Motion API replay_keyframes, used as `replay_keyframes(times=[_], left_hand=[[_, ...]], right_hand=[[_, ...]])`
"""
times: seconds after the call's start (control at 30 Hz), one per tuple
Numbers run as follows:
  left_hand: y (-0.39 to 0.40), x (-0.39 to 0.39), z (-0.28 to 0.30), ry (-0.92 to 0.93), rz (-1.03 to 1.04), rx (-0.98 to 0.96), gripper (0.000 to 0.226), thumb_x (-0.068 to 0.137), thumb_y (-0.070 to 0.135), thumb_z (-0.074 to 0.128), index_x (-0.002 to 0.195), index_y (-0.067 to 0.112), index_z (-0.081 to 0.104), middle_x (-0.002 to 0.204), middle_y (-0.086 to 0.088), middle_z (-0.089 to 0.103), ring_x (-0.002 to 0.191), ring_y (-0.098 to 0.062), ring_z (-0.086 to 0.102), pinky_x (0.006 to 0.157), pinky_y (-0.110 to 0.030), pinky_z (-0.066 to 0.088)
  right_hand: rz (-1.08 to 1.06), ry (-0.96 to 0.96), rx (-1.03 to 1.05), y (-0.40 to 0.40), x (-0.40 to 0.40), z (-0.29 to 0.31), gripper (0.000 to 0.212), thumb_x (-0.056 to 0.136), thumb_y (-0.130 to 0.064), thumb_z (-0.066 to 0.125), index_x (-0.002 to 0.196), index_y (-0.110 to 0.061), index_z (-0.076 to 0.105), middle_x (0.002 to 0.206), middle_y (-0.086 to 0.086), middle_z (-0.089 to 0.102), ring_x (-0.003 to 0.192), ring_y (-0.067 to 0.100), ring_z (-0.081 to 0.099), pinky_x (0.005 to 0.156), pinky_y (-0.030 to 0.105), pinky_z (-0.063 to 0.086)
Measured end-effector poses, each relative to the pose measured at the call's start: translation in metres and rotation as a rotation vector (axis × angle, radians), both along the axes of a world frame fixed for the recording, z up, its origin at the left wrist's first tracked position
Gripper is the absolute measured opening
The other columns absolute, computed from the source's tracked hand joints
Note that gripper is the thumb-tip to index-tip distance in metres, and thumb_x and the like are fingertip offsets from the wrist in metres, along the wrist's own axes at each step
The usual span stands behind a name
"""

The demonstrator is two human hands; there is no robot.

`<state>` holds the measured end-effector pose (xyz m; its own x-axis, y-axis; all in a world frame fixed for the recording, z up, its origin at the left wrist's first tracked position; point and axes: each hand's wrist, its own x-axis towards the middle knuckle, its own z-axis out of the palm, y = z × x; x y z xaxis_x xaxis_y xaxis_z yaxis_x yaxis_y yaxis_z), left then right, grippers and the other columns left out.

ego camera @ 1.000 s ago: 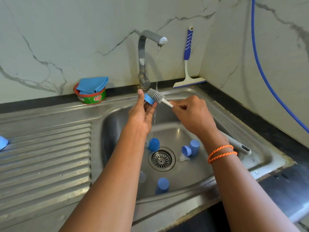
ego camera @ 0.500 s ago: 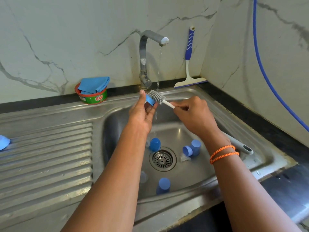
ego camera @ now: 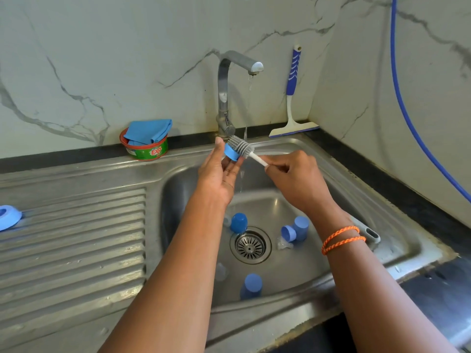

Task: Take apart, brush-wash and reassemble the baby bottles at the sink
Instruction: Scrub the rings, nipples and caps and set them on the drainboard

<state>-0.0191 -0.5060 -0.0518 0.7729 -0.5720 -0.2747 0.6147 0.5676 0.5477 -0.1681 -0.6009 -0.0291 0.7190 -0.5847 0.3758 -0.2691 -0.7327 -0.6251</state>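
From my head camera, looking down: my left hand (ego camera: 219, 174) pinches a small blue bottle ring (ego camera: 231, 152) between thumb and fingertips, lifted over the sink basin (ego camera: 397, 240) just under the tap (ego camera: 226, 98), where a thin stream of water runs down beside it. My right hand (ego camera: 297, 179) is curled tight around the white stem of the bottle brush (ego camera: 240, 147), whose grey bristle head lies against the top of the ring.

Down in the basin, around the drain (ego camera: 250, 245), lie blue caps: one just left of the drain (ego camera: 239, 222), a pair touching each other to its right (ego camera: 295, 229), and another near the front wall (ego camera: 251, 285). Some clear pieces sit among them, too faint for me to make out. A grey handle (ego camera: 370, 234) pokes out behind my right wrist.

On the ribbed drainboard at far left rests another blue ring (ego camera: 9, 216). On the sink's back rim stands a green tub (ego camera: 145, 149) with a blue cloth (ego camera: 149, 131) folded over it, and a squeegee (ego camera: 293, 98) leans against the wall.
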Motion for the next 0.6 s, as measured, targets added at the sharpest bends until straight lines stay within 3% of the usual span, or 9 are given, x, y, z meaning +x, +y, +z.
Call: replay_keyframes(times=[0.03,0.13,0.2,0.33,0.43,0.6], left_hand=[[0.000,0.000,0.001,-0.003,0.015,0.007,0.044,0.090,0.029,0.079,0.124,0.004,0.068,0.118,-0.021,0.073,0.102,-0.030,0.077,0.091,-0.042,0.063],[0.001,-0.006,0.001,-0.009,0.005,0.040,0.042,0.090,0.028,0.079,0.119,-0.001,0.070,0.112,-0.021,0.075,0.098,-0.028,0.078,0.086,-0.040,0.064],[0.000,-0.009,0.001,-0.044,-0.068,0.080,0.040,0.089,0.028,0.081,0.115,-0.001,0.072,0.110,-0.021,0.076,0.100,-0.029,0.077,0.085,-0.039,0.065],[0.000,-0.009,0.000,-0.081,-0.125,0.122,0.039,0.088,0.028,0.081,0.115,0.001,0.072,0.113,-0.021,0.074,0.101,-0.030,0.076,0.089,-0.042,0.064],[0.002,-0.008,-0.001,-0.064,-0.073,0.143,0.042,0.088,0.029,0.081,0.117,0.000,0.069,0.114,-0.020,0.074,0.097,-0.027,0.077,0.086,-0.039,0.064],[0.001,-0.005,0.001,-0.002,0.039,0.077,0.039,0.088,0.031,0.079,0.111,0.001,0.070,0.107,-0.019,0.077,0.096,-0.027,0.078,0.091,-0.042,0.063]], right_hand=[[-0.008,0.012,0.006,-0.001,0.000,0.000,0.025,0.096,-0.031,0.062,0.085,-0.047,0.077,0.064,0.007,0.058,0.065,0.038,0.056,0.055,0.042,0.044],[-0.086,0.067,-0.005,-0.007,-0.001,-0.004,0.026,0.098,-0.035,0.060,0.115,-0.041,0.080,0.080,0.004,0.068,0.070,0.030,0.063,0.058,0.039,0.048],[-0.140,0.095,-0.043,-0.011,-0.001,-0.009,0.031,0.099,-0.032,0.058,0.124,-0.039,0.077,0.086,0.006,0.067,0.074,0.031,0.063,0.061,0.035,0.045],[-0.113,0.041,-0.041,-0.006,0.000,-0.008,0.023,0.102,-0.030,0.059,0.115,-0.029,0.079,0.078,0.004,0.061,0.069,0.026,0.055,0.060,0.033,0.039],[-0.028,-0.024,-0.047,0.005,0.001,-0.004,0.018,0.102,-0.028,0.061,0.097,-0.023,0.078,0.062,-0.002,0.052,0.060,0.022,0.047,0.055,0.033,0.037],[-0.014,0.020,-0.030,0.003,-0.001,0.001,0.022,0.097,-0.028,0.062,0.081,-0.017,0.073,0.061,0.009,0.055,0.056,0.027,0.048,0.052,0.043,0.043]])
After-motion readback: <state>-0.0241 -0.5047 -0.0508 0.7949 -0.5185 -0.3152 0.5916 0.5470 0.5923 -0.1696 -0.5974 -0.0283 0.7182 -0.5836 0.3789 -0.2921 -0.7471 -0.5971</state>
